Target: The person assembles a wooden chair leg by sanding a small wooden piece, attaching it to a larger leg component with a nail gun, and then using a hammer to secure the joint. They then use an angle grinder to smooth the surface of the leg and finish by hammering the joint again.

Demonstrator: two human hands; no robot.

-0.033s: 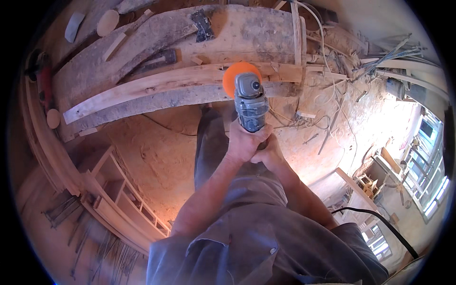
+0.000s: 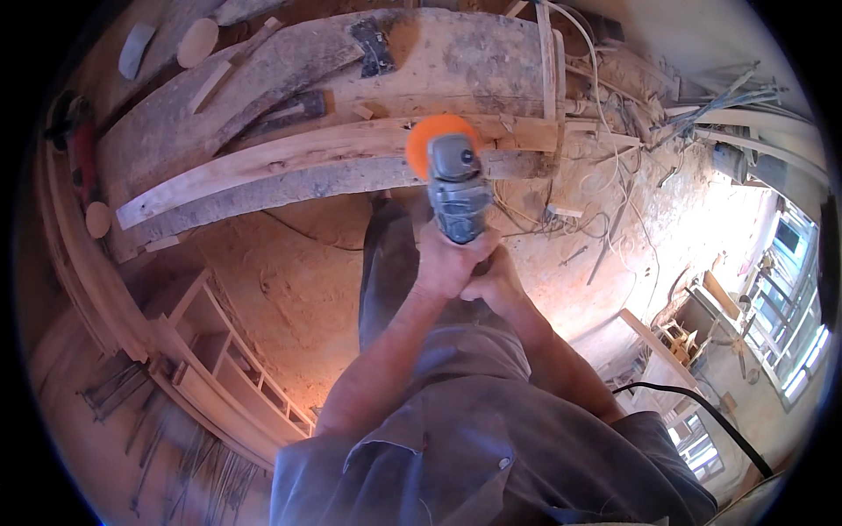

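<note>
A grey angle grinder (image 2: 459,209) with an orange disc (image 2: 427,140) is held out in front of me. My left hand (image 2: 445,261) wraps round its body, and my right hand (image 2: 496,280) is closed around the rear end just behind. The disc is over a long pale wooden board (image 2: 307,152) lying along the near edge of the workbench (image 2: 491,61). From above, I cannot tell whether it touches the wood. Much of the grip is hidden by my fingers.
A red power tool (image 2: 82,158) lies at the far left by stacked boards (image 2: 92,272). Wood offcuts and dark blocks sit on the bench. A wooden frame (image 2: 224,333) stands at lower left. Cables (image 2: 605,175) trail over the dusty floor at right; a black cord (image 2: 710,408) runs beside me.
The angle grinder and its orange disc have shifted slightly left along the board, both hands moving with it.
</note>
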